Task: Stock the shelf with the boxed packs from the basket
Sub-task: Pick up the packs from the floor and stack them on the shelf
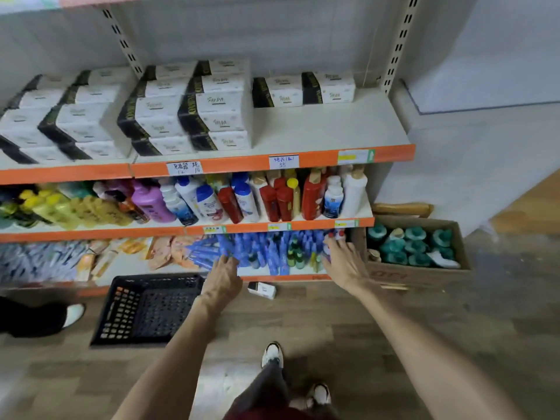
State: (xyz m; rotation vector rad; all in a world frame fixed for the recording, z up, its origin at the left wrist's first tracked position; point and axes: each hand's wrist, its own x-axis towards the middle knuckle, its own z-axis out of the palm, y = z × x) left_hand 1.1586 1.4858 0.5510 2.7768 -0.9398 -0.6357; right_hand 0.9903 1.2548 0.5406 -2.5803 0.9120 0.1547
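Observation:
A black plastic basket sits on the floor below the bottom shelf; its inside looks bare. One small white boxed pack lies on the floor just right of the basket. Blue boxed packs stand crowded on the bottom shelf. My left hand reaches to the left end of that blue row, fingers touching the packs. My right hand is spread at the row's right end, against small red-capped items. Whether either hand grips a pack is hidden.
White tissue packs fill the top shelf, bottles the middle one. A cardboard box of teal-capped bottles stands on the floor at the right. Another person's dark leg and white shoe are at the left. My shoes are below.

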